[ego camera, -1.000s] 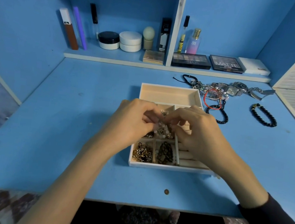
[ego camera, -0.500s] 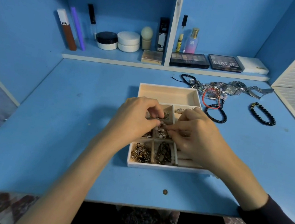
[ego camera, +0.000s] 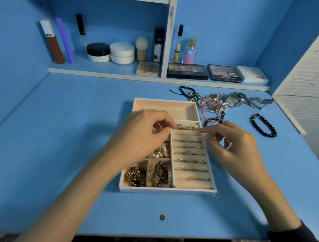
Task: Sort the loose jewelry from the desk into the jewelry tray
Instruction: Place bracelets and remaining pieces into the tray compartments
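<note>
Cream-coloured and divided into compartments, the jewelry tray (ego camera: pixel 166 191) stands in the middle of the blue bench (ego camera: pixel 60 149), and both hands are over its far half. The left hand (ego camera: pixel 144 139) has its fingers curled, with thumb and forefinger brought together beside the small compartment of gold pieces (ego camera: pixel 186 127). The right hand (ego camera: pixel 237 150) makes the same fine pinch at the right wall of the tray, its other fingers loosely bent. We cannot tell whether something thin is held between them; it is too small to see. The near compartments hold a gold chain (ego camera: pixel 135 175), dark beads (ego camera: pixel 160 172) and pearl pieces (ego camera: pixel 160 151), and thin rings sit in the ring rolls (ego camera: pixel 192 159). The unsorted jewelry lies behind and to the right of the tray: a tangled heap (ego camera: pixel 217 102) with metal watches (ego camera: pixel 232 100) and a red cord bracelet (ego camera: pixel 203 110), and apart from it a black bead bracelet (ego camera: pixel 264 126). We judge that the watches are the heavy, stiff pieces and are best taken by the case, while the bead bracelet is light and limp and can be pinched anywhere on its loop. The heap looks knotted, so we think one piece should be lifted slowly, or fine chains may drag along or break.
</note>
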Available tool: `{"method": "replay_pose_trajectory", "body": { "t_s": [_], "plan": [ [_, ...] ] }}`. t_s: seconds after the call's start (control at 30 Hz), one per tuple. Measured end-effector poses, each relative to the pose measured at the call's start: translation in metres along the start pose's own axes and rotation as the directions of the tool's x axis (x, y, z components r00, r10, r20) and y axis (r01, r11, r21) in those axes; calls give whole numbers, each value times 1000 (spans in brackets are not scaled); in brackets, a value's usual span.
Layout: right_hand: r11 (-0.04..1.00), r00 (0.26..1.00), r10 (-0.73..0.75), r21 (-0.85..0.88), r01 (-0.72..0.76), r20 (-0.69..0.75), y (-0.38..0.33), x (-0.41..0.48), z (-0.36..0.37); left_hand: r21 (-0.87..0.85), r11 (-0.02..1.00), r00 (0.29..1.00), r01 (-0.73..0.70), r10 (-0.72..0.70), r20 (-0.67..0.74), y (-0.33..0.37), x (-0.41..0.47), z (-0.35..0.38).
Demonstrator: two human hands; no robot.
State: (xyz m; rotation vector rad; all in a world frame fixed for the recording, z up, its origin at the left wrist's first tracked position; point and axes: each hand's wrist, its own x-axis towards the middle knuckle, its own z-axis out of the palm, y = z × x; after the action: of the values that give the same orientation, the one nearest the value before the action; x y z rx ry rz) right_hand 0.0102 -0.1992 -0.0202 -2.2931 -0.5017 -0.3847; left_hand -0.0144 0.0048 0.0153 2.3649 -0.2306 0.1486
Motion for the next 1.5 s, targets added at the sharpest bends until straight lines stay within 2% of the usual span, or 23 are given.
{"method": "replay_pose_trajectory", "body": {
  "t_s": [0.17, 0.3, 0.43, 0.63, 0.73, 0.83, 0.9, 1.0, 1.23, 1.37, 1.5],
  "plan": [
    [975, 983, 131, -163, -152, -131, 46, 10, -31, -29, 997, 993, -77, 80, 92, 32, 25, 27],
    [887, 947, 231, -351, -299, -224, 85, 15, -46, -26, 995, 984, -98, 101, 145, 48, 50, 58],
    [779, 914, 336, -480, -404, -226, 96, 14, -48, 159, 975, 977, -156, 129, 168, 55, 67, 80],
    [774, 922, 275, -506, -381, -274, 98, 13, -48, 349, 919, 973, -183, 120, 197, 57, 73, 92],
    [851, 898, 274, -349, -393, -343, 95, 14, -49, 374, 908, 975, -187, 125, 185, 58, 72, 95],
    [930, 868, 326, -39, -366, -374, 84, 15, -52, 376, 908, 977, -184, 126, 173, 58, 73, 98],
    [933, 858, 361, 134, -335, -365, 76, 17, -53, 368, 913, 979, -176, 123, 163, 57, 73, 99],
    [910, 864, 388, 284, -303, -321, 66, 17, -52, 353, 914, 973, -202, 146, 179, 56, 71, 99],
    [910, 894, 341, 339, -237, -289, 40, 19, -51, 322, 900, 941, -295, 215, 263, 53, 64, 90],
    [919, 903, 309, 336, -204, -297, 29, 21, -50, 73, 979, 972, -188, 175, 157, 57, 56, 74],
    [922, 912, 274, 354, -158, -305, 21, 25, -46, -103, 986, 991, -131, 135, 26, 55, 50, 49]
  ]
}}
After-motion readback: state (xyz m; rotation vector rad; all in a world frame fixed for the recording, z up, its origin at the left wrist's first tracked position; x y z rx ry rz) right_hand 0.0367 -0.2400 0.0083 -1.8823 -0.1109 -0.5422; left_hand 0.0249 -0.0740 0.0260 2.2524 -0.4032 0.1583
